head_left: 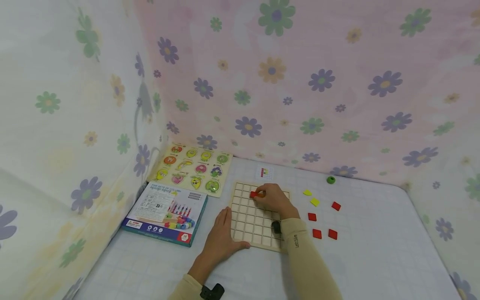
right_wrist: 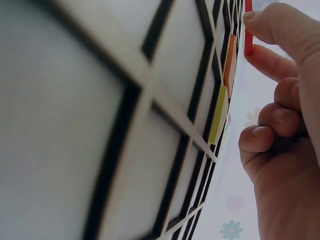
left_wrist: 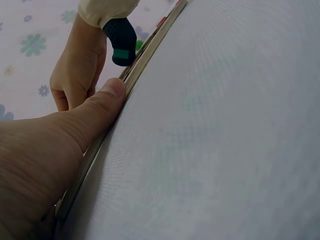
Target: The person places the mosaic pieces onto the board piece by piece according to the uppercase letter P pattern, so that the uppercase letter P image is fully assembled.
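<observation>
A wooden grid board (head_left: 249, 225) lies on the white cloth, divided into square cells. Over its far part, my right hand (head_left: 274, 199) pinches a red square tile (right_wrist: 248, 27) between thumb and index finger, the other fingers curled in. The right wrist view also shows an orange tile (right_wrist: 230, 65) and a yellow tile (right_wrist: 217, 115) sitting in cells. My left hand (head_left: 220, 237) rests against the board's near left corner, fingers straight along the left side and the thumb (left_wrist: 107, 97) on the front edge. The right hand and forearm hide part of the board.
Right of the board lie yellow tiles (head_left: 314, 202), several red tiles (head_left: 316, 233) and a green bead (head_left: 331, 180). A small printed card (head_left: 264, 173) is behind it. Left are a boxed toy set (head_left: 165, 212) and a fruit puzzle board (head_left: 187, 180). Flowered cloth walls (head_left: 225, 100) stand around.
</observation>
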A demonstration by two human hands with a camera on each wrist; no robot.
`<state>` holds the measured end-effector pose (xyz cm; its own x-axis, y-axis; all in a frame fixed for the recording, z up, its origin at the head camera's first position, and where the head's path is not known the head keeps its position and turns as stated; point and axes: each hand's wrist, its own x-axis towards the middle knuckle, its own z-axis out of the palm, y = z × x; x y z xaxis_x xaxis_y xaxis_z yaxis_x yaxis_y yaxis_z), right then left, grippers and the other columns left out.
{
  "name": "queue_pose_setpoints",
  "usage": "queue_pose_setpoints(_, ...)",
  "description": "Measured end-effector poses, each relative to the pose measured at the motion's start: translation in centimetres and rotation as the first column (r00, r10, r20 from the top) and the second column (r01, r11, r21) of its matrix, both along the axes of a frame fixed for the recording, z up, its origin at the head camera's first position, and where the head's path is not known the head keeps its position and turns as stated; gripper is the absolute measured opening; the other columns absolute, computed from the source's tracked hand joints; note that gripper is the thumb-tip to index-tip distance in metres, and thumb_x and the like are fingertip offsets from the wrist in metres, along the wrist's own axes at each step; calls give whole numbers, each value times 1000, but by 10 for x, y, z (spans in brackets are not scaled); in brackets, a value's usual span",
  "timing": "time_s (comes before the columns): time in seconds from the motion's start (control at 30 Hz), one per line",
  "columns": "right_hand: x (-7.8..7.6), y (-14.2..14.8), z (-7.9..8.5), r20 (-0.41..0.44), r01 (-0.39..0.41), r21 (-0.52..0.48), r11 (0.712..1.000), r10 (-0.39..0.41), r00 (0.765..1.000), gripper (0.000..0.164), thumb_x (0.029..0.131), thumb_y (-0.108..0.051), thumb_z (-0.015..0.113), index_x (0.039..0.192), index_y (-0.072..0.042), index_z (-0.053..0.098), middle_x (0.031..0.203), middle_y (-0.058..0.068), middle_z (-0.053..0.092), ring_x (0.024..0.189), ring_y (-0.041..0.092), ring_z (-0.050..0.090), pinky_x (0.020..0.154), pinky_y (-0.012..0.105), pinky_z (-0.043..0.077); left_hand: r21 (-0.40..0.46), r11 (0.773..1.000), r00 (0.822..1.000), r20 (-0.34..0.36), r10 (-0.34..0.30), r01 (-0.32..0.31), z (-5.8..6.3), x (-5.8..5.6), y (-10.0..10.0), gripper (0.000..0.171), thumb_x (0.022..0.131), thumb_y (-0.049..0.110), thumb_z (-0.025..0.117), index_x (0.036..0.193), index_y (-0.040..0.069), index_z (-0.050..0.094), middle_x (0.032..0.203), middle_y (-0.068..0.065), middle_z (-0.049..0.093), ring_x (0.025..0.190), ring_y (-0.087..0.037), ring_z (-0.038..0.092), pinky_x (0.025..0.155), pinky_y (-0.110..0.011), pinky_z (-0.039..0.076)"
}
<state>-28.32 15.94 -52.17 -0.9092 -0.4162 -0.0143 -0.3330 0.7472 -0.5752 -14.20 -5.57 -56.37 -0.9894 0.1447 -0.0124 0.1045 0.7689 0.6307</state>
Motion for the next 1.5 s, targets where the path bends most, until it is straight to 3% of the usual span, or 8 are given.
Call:
queue_pose_setpoints(0.27,-3,-2,-2,11,-9,63,998,8,1000,25,94,-23,73,113,-7,77,96,6,72,80,15,60,77,37,55,-7,1000,1000,7,3,-3,2,1,1,138,66,76,79,164,4,15,169,-17,23,156,-35,23,120,-51,38)
queue_pose_setpoints(0.83,-2,-6,-1,57,29,41,999,-31,998,25,95,-28,73,114,-13,79,110,7,76,99,22,69,87,44,59,-1,1000,1000,-10,2,-2,5,2,-1,136,67,74,81,163,3,16,168,-17,24,156,-36,23,120,-51,38)
queue_pose_setpoints(1.1,0,1,-4,72,66,-9,998,-65,995,33,93,-35,75,121,-16,77,123,9,74,112,28,69,97,49,57,-2,1000,1000,10,3,-3,4,1,1,138,66,73,82,164,4,14,169,-17,22,157,-35,22,120,-51,38)
queue_pose_setpoints(1.37,2,10,-4,51,76,-78,994,-72,996,35,93,-34,76,122,-14,76,122,9,74,100,20,71,91,45,59,-7,1000,1000,-8,-1,1,4,0,1,138,66,73,82,163,3,15,168,-17,23,156,-36,24,119,-51,39)
queue_pose_setpoints(1.43,3,13,-2,57,86,-96,992,-81,995,36,92,-34,76,122,-13,76,108,7,75,85,15,67,81,40,59,-3,1000,1000,-9,-1,1,3,0,0,137,66,73,82,163,3,15,168,-18,23,156,-36,24,119,-51,39)
queue_pose_setpoints(1.5,4,16,0,65,93,-111,990,-86,994,38,92,-34,77,123,-13,76,87,6,70,70,11,55,69,35,52,-2,1000,1000,-5,1,-1,3,0,0,137,66,73,82,163,3,15,168,-17,23,156,-36,23,120,-51,38)
